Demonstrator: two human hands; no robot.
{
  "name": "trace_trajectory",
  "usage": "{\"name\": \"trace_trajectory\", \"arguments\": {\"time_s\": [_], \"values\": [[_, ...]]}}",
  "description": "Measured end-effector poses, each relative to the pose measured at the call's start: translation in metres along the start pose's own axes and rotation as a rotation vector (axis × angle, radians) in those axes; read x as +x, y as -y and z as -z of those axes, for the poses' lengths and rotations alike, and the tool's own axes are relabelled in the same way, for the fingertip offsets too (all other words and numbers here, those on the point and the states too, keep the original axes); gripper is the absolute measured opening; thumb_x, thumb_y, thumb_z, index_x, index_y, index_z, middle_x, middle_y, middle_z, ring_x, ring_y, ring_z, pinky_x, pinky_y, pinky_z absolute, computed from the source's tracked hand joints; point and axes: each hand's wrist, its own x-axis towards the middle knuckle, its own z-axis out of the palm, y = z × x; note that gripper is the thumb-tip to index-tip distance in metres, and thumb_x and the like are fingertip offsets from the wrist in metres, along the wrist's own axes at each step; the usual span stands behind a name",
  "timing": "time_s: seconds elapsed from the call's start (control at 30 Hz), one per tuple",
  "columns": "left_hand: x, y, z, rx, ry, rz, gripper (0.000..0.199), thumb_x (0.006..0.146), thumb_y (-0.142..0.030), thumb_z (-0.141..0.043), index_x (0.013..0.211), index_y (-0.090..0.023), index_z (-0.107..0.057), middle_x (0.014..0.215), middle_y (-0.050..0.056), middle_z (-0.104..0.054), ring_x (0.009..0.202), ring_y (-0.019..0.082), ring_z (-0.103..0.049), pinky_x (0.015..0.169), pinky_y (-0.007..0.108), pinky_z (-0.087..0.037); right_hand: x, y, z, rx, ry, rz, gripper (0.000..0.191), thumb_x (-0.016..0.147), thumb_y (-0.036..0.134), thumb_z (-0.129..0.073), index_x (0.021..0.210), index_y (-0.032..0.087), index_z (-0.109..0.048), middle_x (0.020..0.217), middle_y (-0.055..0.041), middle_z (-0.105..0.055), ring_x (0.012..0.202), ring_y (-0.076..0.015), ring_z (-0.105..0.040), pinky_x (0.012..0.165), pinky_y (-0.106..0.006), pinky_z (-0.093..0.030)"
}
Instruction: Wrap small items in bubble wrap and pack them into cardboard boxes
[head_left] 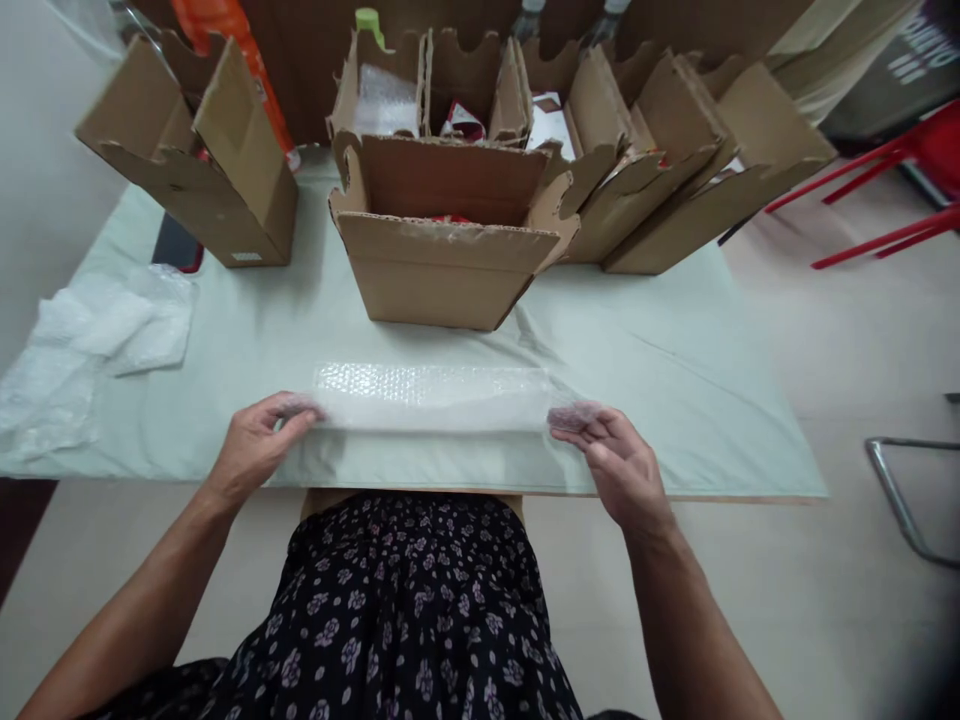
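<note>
A long flat strip of clear bubble wrap [435,398] stretches sideways between my two hands, just above the front part of the cloth-covered table [660,340]. My left hand [262,435] is closed on the strip's left end, with thumb and fingers pinching it. At the other end my right hand [615,455] grips the wrap, and some fingers show through the clear film. A wide cardboard box [450,270] stands open right behind the strip, with something red barely visible inside.
Several open cardboard boxes [645,215] line the table's back, holding small packets. Another box [232,200] stands at the left beside a dark phone [178,245]. More bubble wrap [112,320] lies on the left. A red chair [900,160] stands off to the right.
</note>
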Motion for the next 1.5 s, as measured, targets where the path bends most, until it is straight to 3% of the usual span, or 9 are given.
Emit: {"name": "trace_trajectory", "arguments": {"time_s": [0.1, 0.27, 0.47, 0.6, 0.83, 1.0, 1.17, 1.33, 1.5], "values": [[0.010, 0.000, -0.004, -0.042, -0.077, 0.058, 0.026, 0.078, -0.047, -0.069, 0.081, -0.022, -0.074, 0.086, 0.004, -0.078, 0.085, 0.025, -0.072, 0.086, 0.038, -0.058, 0.000, -0.006, 0.000, -0.044, 0.028, -0.041, 0.069, 0.076, 0.054, -0.081, 0.133, 0.025, -0.056, 0.117, -0.0129, -0.075, 0.113, -0.0314, -0.071, 0.093, -0.051, -0.059], [0.020, 0.000, -0.013, 0.171, -0.110, 0.091, 0.027, 0.079, -0.048, -0.062, 0.083, -0.023, -0.072, 0.083, 0.002, -0.076, 0.078, 0.022, -0.068, 0.078, 0.036, -0.054, 0.011, -0.019, -0.014, -0.229, -0.161, -0.055, 0.048, 0.081, 0.046, -0.072, 0.120, 0.019, -0.063, 0.083, -0.0021, -0.069, 0.077, -0.0198, -0.067, 0.076, -0.039, -0.057], [0.020, 0.009, -0.016, 0.485, -0.104, 0.018, 0.026, 0.084, -0.046, -0.056, 0.084, -0.024, -0.069, 0.084, 0.005, -0.073, 0.075, 0.024, -0.066, 0.076, 0.037, -0.052, 0.030, -0.024, -0.028, -0.639, -0.203, -0.001, 0.046, 0.084, 0.046, -0.061, 0.120, 0.018, -0.069, 0.080, -0.0021, -0.068, 0.070, -0.0190, -0.062, 0.081, -0.040, -0.054], [0.018, 0.017, -0.013, 0.604, -0.158, 0.018, 0.041, 0.084, -0.054, -0.062, 0.105, -0.021, -0.069, 0.102, 0.011, -0.072, 0.090, 0.030, -0.068, 0.084, 0.042, -0.053, 0.034, -0.022, -0.024, -0.861, -0.177, -0.013, 0.054, 0.085, 0.053, -0.059, 0.126, 0.018, -0.068, 0.093, -0.0060, -0.072, 0.071, -0.0197, -0.061, 0.077, -0.039, -0.053], [0.024, 0.005, -0.011, 0.714, 0.016, 0.142, 0.030, 0.082, -0.052, -0.058, 0.078, -0.022, -0.059, 0.090, 0.010, -0.066, 0.089, 0.029, -0.064, 0.077, 0.038, -0.048, 0.055, -0.008, -0.038, -1.018, -0.103, -0.152, 0.051, 0.082, 0.045, -0.065, 0.125, 0.018, -0.068, 0.094, -0.0072, -0.073, 0.084, -0.0250, -0.066, 0.076, -0.037, -0.048], [0.025, -0.005, -0.007, 0.549, 0.010, 0.167, 0.020, 0.079, -0.043, -0.054, 0.073, -0.024, -0.051, 0.076, 0.003, -0.059, 0.070, 0.021, -0.055, 0.069, 0.033, -0.042, 0.054, -0.001, -0.040, -0.845, -0.005, -0.164, 0.023, 0.078, 0.044, -0.064, 0.083, 0.021, -0.066, 0.068, -0.0007, -0.063, 0.066, -0.0198, -0.059, 0.064, -0.031, -0.041], [0.038, -0.006, 0.008, 0.478, -0.030, 0.156, 0.012, 0.077, -0.035, -0.052, 0.073, -0.024, -0.049, 0.063, -0.003, -0.052, 0.061, 0.018, -0.049, 0.063, 0.030, -0.037, 0.022, 0.010, -0.039, -0.442, 0.067, -0.114, 0.028, 0.077, 0.047, -0.068, 0.073, 0.022, -0.056, 0.080, -0.0036, -0.065, 0.074, -0.0186, -0.060, 0.067, -0.031, -0.047], [0.082, 0.002, 0.024, 0.519, -0.100, 0.064, 0.013, 0.078, -0.025, -0.055, 0.088, -0.022, -0.063, 0.082, 0.003, -0.069, 0.075, 0.022, -0.062, 0.073, 0.032, -0.045, -0.021, 0.016, -0.086, -0.022, 0.146, -0.325, 0.049, 0.083, 0.044, -0.072, 0.124, 0.021, -0.056, 0.077, 0.0014, -0.062, 0.060, -0.0144, -0.054, 0.054, -0.028, -0.045], [0.160, -0.001, 0.028, 0.662, -0.128, -0.084, 0.030, 0.080, -0.014, -0.057, 0.107, -0.019, -0.070, 0.100, 0.010, -0.076, 0.094, 0.030, -0.069, 0.086, 0.040, -0.049, -0.040, 0.005, -0.158, -0.038, 0.261, -0.182, 0.071, 0.091, 0.031, -0.063, 0.157, 0.022, -0.039, 0.081, -0.0011, -0.064, 0.066, -0.0175, -0.057, 0.063, -0.033, -0.052]]}}
